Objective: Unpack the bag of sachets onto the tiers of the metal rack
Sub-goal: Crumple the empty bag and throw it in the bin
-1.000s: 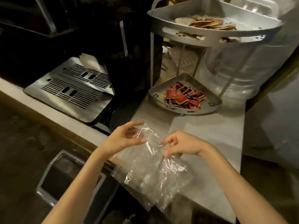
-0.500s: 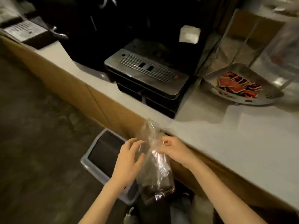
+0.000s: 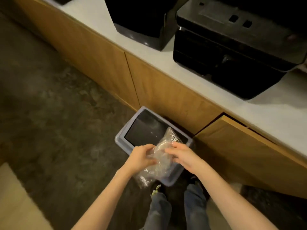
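So on the left it's just mottled dark floor (image 3: 49,100), nothing going on there. Then the left hand (image 3: 141,157), fingers curled onto the crumpled clear plastic bag (image 3: 159,161), which is bunched up between both hands right over the grey rectangular bin with the dark swing lid (image 3: 126,130) on the floor by the wooden cabinet front (image 3: 166,90). The bag looks empty (can't totally tell through the crinkles, though). The right hand (image 3: 182,155) pinches it from the other side. Further right and far, a black machine (image 3: 232,47) sits on the white counter (image 3: 274,117); the rack isn't in view. Main risk I'd guess: a stray sachet still stuck inside gets binned, or the light bag springs open and slides off the lid onto the floor.
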Demonstrator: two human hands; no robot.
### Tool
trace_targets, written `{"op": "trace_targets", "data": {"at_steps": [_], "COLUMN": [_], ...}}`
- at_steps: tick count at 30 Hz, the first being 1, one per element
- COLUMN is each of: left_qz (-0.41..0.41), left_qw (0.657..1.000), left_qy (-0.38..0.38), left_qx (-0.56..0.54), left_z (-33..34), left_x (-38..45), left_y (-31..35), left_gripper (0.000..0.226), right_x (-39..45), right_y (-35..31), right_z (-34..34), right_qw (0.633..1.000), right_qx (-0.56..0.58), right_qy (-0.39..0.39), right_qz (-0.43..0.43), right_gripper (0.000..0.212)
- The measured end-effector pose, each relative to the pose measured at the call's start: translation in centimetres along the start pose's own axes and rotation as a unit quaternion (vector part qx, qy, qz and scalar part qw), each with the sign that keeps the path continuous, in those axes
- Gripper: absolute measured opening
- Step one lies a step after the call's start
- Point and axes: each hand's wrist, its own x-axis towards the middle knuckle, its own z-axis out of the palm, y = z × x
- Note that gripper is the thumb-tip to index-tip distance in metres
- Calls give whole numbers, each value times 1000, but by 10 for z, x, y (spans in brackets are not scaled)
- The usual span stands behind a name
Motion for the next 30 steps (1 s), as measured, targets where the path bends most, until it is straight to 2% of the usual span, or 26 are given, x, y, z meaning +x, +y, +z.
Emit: {"op": "trace_targets", "data": {"at_steps": [3, 5, 7, 8, 10, 13, 15, 17, 19, 22, 23, 27, 30], "left_qz": [12, 19, 20, 23, 46, 84, 106, 130, 137, 137, 133, 59, 17], "left_qw": [996, 985, 972, 966, 953, 944, 936, 933, 925, 907, 906, 908, 928], "left_qy": [16, 12, 1, -5, -8, 0, 8, 23, 37, 72, 63, -45, -69], "left_qx": [88, 168, 235, 259, 298, 320, 335, 335, 352, 392, 398, 412, 365], "left_z": [1, 1, -1, -2, -3, 1, 5, 10, 17, 30, 35, 50, 50], "left_x": [18, 33, 48, 54, 68, 86, 98, 109, 118, 125, 127, 134, 131], "left_y": [-18, -29, -38, -42, -49, -57, -61, -65, -68, -73, -77, -94, -100], "left_gripper": [27, 29, 33, 33, 32, 28, 26, 20, 14, 13, 14, 26, 27], "right_x": [19, 30, 39, 42, 52, 69, 80, 90, 102, 114, 117, 126, 122], "right_y": [13, 24, 33, 36, 38, 41, 47, 56, 66, 76, 81, 100, 107], "right_z": [6, 6, 2, 0, -3, -1, 5, 13, 17, 22, 23, 26, 26], "right_qw": [997, 979, 926, 892, 832, 771, 747, 714, 693, 685, 688, 717, 742], "right_qx": [-18, -111, -253, -326, -462, -591, -621, -645, -657, -652, -650, -637, -618], "right_qy": [66, 171, 278, 302, 262, 151, 163, 215, 257, 300, 301, 264, 231], "right_qz": [32, 13, -44, -82, -159, -183, -175, -167, -151, -125, -118, -107, -120], "right_gripper": [19, 13, 29, 42, 60, 53, 40, 29, 30, 30, 29, 27, 29]}}
